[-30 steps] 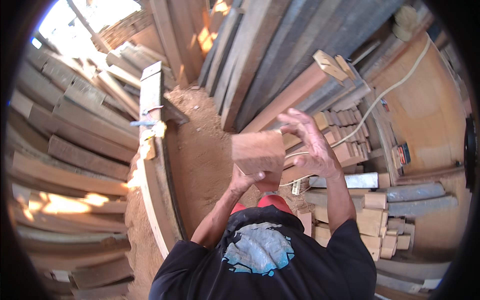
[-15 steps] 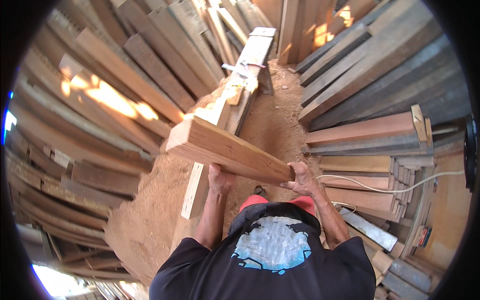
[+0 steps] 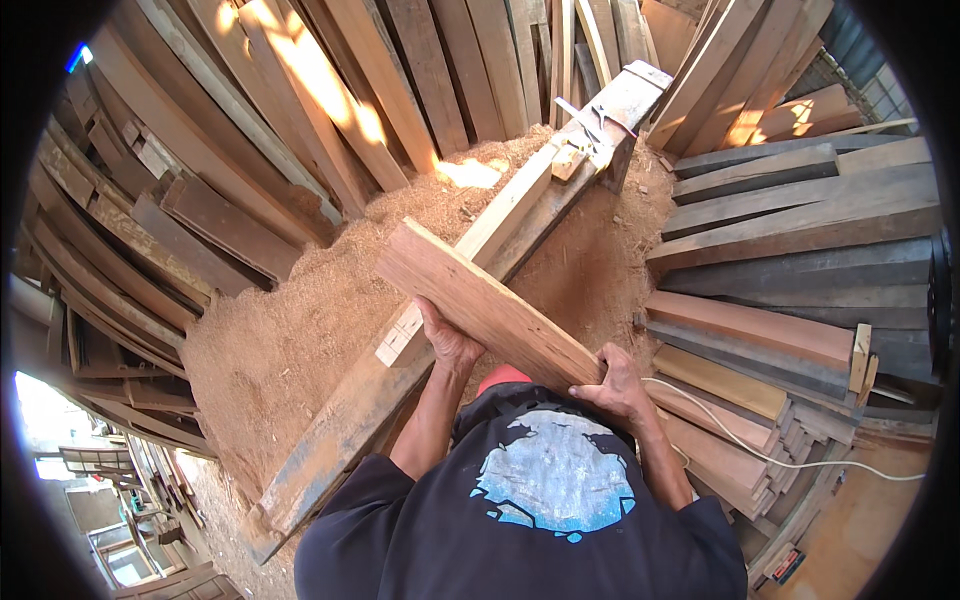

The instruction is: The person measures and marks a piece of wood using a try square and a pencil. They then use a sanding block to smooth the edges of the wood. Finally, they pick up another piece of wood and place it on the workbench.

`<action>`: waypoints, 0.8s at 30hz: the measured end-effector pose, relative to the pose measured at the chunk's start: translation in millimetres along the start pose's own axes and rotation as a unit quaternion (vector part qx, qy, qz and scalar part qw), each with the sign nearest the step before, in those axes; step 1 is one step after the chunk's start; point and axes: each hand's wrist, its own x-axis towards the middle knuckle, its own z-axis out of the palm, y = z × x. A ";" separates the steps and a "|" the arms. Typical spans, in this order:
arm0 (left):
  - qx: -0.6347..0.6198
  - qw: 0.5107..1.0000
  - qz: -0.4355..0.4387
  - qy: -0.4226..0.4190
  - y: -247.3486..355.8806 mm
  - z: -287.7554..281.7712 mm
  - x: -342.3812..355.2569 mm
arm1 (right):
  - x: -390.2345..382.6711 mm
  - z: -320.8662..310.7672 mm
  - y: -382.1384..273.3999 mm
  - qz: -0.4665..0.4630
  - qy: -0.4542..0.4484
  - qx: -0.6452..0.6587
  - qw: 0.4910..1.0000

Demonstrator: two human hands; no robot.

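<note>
You hold a short, thick, pale-brown wooden plank with both hands, slanted above the long sawdust-dusted wooden beam. Your left hand cups the plank from underneath, fingers wrapped around its lower edge. Your right hand grips the near end, fingers curled over the top face. The plank's far end juts over the heap of orange sawdust beside the beam.
</note>
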 end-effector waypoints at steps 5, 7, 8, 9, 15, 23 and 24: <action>-0.004 1.000 0.015 0.020 7.1 -29.8 5.7 | 2.9 7.8 4.5 0.008 -0.008 0.085 0.996; -0.007 0.999 0.023 0.026 9.8 -30.3 4.5 | 12.8 8.0 27.5 0.022 -0.042 0.195 0.980; -0.010 0.999 0.026 0.031 9.0 -31.6 5.0 | 14.5 0.4 27.5 0.038 -0.075 0.147 0.986; -0.010 0.999 0.018 0.027 8.9 -33.3 6.7 | 16.2 -0.2 29.9 0.051 -0.075 0.142 0.986; -0.005 1.000 0.000 0.020 7.4 -43.1 7.4 | 14.3 6.4 29.5 0.079 -0.067 0.128 0.986; 0.055 0.997 0.043 0.028 14.5 -47.8 9.2 | -9.7 -2.3 141.9 0.164 0.118 0.217 0.955; 0.045 0.998 0.040 0.029 17.4 -55.3 12.1 | -22.0 -6.6 169.9 0.214 0.193 0.210 0.934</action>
